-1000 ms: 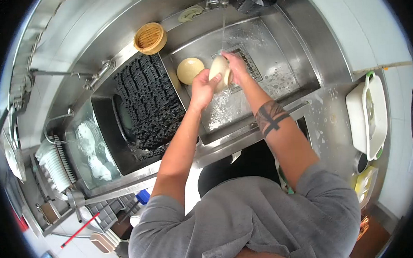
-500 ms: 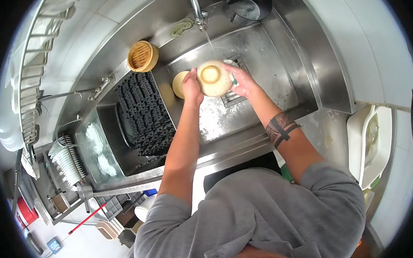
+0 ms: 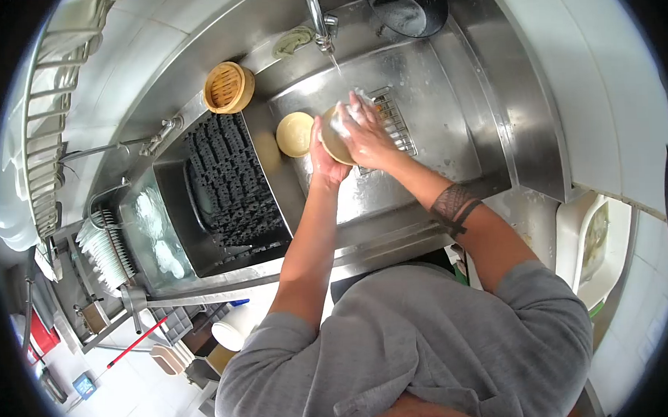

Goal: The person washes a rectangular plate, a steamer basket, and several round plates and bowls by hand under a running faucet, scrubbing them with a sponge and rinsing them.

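My left hand [image 3: 327, 159] is wrapped round the left and lower rim of a pale yellow bowl [image 3: 335, 144], held tilted over the steel sink. My right hand [image 3: 366, 134] presses against the inside of this bowl, with white foam on its fingers; whatever it may hold is hidden by the foam. A second yellow bowl [image 3: 295, 135] lies just left of my left hand, its inside facing up. Behind my right hand a metal rack [image 3: 395, 118] rests on the sink floor. Water runs from the faucet [image 3: 323, 34] above the bowls.
Left of the sink divider, a basin holds black ridged mats [image 3: 234, 186]. A bamboo steamer [image 3: 228, 88] and a green cloth [image 3: 293, 41] sit along the back ledge. At the back right is a dark pan [image 3: 408, 13]. White plates [image 3: 106, 253] stand at far left.
The held bowl has turned from its underside to its inside. My right hand has moved from its right edge into it, and the second bowl is now uncovered.
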### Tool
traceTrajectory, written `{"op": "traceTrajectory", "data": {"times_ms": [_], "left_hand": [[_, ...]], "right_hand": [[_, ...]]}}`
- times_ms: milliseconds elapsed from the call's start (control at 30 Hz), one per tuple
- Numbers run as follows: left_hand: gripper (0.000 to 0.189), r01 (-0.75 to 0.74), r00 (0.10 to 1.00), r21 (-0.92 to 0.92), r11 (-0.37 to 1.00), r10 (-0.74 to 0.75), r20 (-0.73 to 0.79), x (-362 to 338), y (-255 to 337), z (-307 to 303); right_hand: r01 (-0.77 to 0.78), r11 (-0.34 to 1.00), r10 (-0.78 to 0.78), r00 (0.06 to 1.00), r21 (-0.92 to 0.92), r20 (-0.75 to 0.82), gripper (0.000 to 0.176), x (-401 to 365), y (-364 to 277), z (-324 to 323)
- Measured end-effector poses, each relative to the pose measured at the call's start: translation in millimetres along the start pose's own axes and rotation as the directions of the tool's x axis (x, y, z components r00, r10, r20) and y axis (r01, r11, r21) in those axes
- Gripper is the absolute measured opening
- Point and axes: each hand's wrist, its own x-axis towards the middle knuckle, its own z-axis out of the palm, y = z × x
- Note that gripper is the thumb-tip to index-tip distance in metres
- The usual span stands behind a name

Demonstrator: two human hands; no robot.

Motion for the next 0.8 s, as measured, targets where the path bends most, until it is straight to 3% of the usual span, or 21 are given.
{"op": "traceTrajectory", "data": {"times_ms": [33,67,100,133,167,200,233,300,333,433,467,500,567,600,633,667,700,733,767,800], "left_hand": [[0.054,0.002,1.000,-0.009,1.000,-0.002,0.004,3.8,0.3,-4.6],[0.055,0.010,0.999,0.009,1.000,-0.010,0.032,15.5,2.2,-14.2],[0.055,0.015,0.998,0.025,1.000,-0.016,0.054,26.9,3.9,-30.2],[0.056,-0.024,0.999,0.083,0.996,0.027,-0.044,28.1,15.5,-37.3],[0.056,-0.022,0.999,0.021,1.000,0.023,-0.043,21.3,21.3,-48.1],[0.056,-0.008,1.000,0.029,1.000,0.008,-0.010,11.0,22.9,-50.6],[0.056,0.010,1.000,0.043,0.999,-0.012,0.029,5.7,25.2,-48.0],[0.052,0.037,0.999,-0.029,0.999,-0.037,-0.004,1.8,12.8,-37.3],[0.049,0.048,0.998,-0.102,0.994,-0.052,-0.034,1.5,8.3,-32.7],[0.050,0.066,0.998,-0.127,0.990,-0.064,0.020,16.6,9.4,-51.5],[0.051,0.132,0.977,-0.245,0.961,-0.084,0.197,47.2,23.9,-115.9],[0.053,-0.032,0.998,-0.116,0.993,0.038,0.051,22.6,28.3,-79.1],[0.057,-0.046,0.992,-0.065,0.997,0.053,0.112,-8.0,36.3,-67.7],[0.057,-0.046,0.992,-0.067,0.997,0.054,0.114,-13.6,33.1,-67.9],[0.057,0.001,0.991,-0.086,0.996,0.011,0.136,-19.5,28.1,-68.4],[0.056,0.046,0.987,-0.104,0.994,-0.029,0.157,-23.0,26.3,-68.1],[0.056,0.042,0.988,-0.104,0.994,-0.025,0.155,-22.1,26.2,-74.0],[0.053,0.048,0.995,-0.029,0.998,-0.045,0.092,-20.3,24.4,-81.0],[0.050,0.059,0.998,0.045,0.997,-0.061,0.031,-16.8,22.7,-85.8],[0.044,0.044,0.998,0.285,0.957,-0.056,0.033,-17.2,20.8,-92.9]], "right_hand": [[-0.058,0.988,0.035,0.986,-0.141,-0.161,0.052,2.5,-1.5,20.5],[-0.108,0.993,0.090,0.943,-0.041,-0.320,0.044,6.2,-4.9,36.2],[-0.103,0.993,0.082,0.946,-0.050,-0.312,0.044,2.0,-6.5,27.7],[-0.068,0.962,0.068,0.998,0.266,0.009,0.040,-5.4,-8.2,13.1],[-0.136,0.824,-0.049,0.950,0.550,0.308,0.035,-11.1,-10.2,-0.7],[0.200,0.831,-0.265,0.963,0.520,0.053,0.025,-15.9,-0.3,1.0],[0.200,0.833,-0.262,0.964,0.516,0.049,0.025,-11.6,7.5,-1.1],[0.280,0.950,-0.256,0.951,0.138,-0.171,0.023,-9.7,16.0,-4.3],[0.280,0.951,-0.257,0.952,0.131,-0.169,0.023,-9.1,11.1,-0.6],[-0.130,0.838,0.144,0.990,0.531,0.015,0.012,-5.0,-16.7,22.3],[-0.026,0.788,0.023,1.000,0.615,0.013,0.007,-13.7,-21.9,12.8],[-0.027,0.787,0.026,1.000,0.617,0.011,0.007,-17.7,-19.8,1.1],[0.304,0.938,-0.274,0.945,0.168,-0.177,0.006,-29.4,-7.0,-21.6],[0.276,0.942,-0.218,0.936,0.193,-0.275,0.008,-30.0,-0.4,-27.2],[0.278,0.941,-0.220,0.936,0.194,-0.273,0.008,-28.6,2.6,-24.3],[0.086,0.747,0.093,0.968,0.660,-0.232,0.010,-24.4,4.6,-19.1],[-0.080,0.318,0.346,0.937,0.945,-0.038,0.012,-19.9,8.4,-13.8],[-0.166,0.031,0.450,0.883,0.986,0.134,0.017,-15.5,17.0,-12.2],[-0.164,0.033,0.449,0.884,0.986,0.132,0.017,-16.2,22.4,-8.4],[-0.174,-0.301,0.408,0.865,0.938,0.291,0.022,-15.1,16.9,-17.2]]}}
